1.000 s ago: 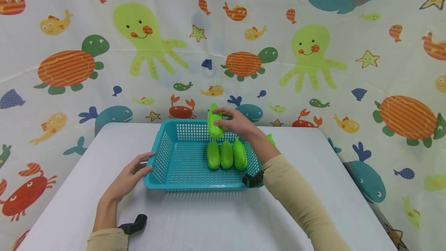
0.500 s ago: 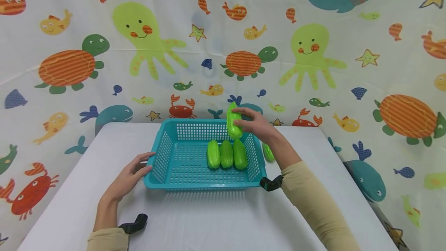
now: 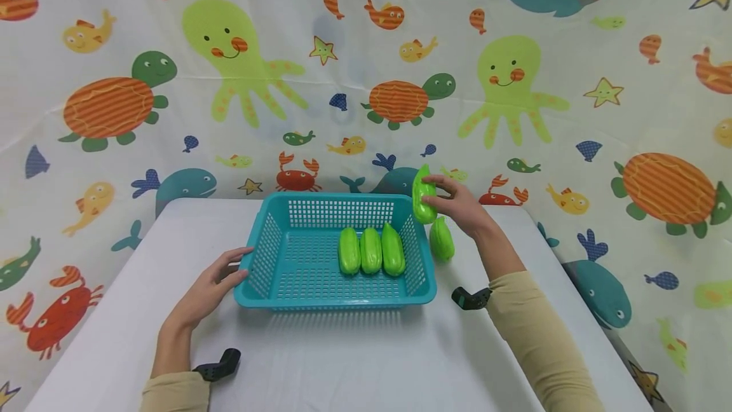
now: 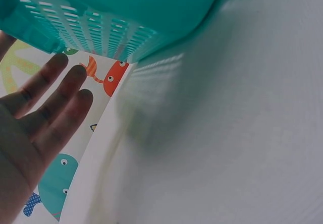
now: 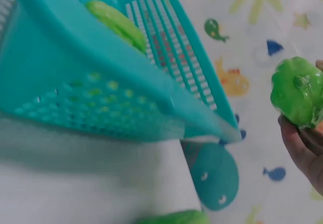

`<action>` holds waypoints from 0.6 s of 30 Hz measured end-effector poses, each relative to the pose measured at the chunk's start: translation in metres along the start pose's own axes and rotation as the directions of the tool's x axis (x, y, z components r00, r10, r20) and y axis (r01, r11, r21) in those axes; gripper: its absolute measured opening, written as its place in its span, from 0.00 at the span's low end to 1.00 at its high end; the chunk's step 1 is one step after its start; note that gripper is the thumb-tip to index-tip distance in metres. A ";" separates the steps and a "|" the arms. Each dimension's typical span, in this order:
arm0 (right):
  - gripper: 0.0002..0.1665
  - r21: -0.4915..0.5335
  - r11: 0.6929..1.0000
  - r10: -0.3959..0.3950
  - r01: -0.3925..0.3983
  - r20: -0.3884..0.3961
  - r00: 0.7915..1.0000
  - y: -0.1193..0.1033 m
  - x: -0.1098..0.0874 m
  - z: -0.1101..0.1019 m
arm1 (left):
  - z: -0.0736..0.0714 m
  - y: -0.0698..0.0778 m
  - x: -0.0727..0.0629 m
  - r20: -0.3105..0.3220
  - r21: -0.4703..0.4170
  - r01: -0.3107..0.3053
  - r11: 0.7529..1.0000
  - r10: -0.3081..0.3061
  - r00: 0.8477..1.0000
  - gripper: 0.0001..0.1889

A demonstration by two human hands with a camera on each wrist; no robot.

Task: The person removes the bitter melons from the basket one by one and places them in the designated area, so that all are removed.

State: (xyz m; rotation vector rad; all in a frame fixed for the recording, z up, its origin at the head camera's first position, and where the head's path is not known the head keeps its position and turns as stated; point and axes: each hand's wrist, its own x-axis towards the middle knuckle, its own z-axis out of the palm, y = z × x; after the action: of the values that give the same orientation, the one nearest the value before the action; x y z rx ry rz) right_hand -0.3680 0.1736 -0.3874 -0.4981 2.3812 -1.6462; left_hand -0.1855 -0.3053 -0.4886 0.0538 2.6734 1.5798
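My right hand (image 3: 464,208) pinches a green cucumber-shaped vegetable (image 3: 424,199) upright above the right rim of a teal plastic basket (image 3: 337,302). In the right wrist view, the held vegetable (image 5: 298,93) shows its lobed, glossy end, and part of the hand lies outside the picture. Three similar green vegetables (image 3: 370,252) lie side by side in the right half of the basket. My left hand (image 3: 208,288) is at the basket's left rim, its fingertips at the edge. From the left wrist view, several of this hand's fingers (image 4: 53,100) extend loosely below the rim.
Another green vegetable (image 3: 441,240) lies on the white table (image 3: 343,361), just outside the basket's right wall. Behind the table hangs a cloth (image 3: 354,107) printed with sea animals. A black device (image 3: 220,366) sits at the left wrist, another (image 3: 471,298) at the right.
My right hand has carried the held vegetable rightward, from above the basket's back to above its right rim. The vegetable on the table is now uncovered. My left hand stays at the rim.
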 end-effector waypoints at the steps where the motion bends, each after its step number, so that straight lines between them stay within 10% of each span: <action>1: 0.33 0.000 1.000 0.008 -0.008 -0.006 1.000 0.004 -0.001 -0.004 | 0.000 0.000 0.000 -0.002 -0.001 -0.002 1.000 0.002 1.000 0.30; 18: 0.37 -0.156 0.978 0.144 -0.138 0.026 0.989 0.072 -0.020 -0.064 | -0.001 0.000 0.000 -0.001 0.004 0.004 1.000 -0.004 1.000 0.30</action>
State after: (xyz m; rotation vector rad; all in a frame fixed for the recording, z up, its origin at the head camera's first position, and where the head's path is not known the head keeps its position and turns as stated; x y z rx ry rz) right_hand -0.3837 0.2602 -0.4320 -0.3713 2.4663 -1.3892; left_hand -0.1858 -0.3057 -0.4880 0.0473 2.6756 1.5746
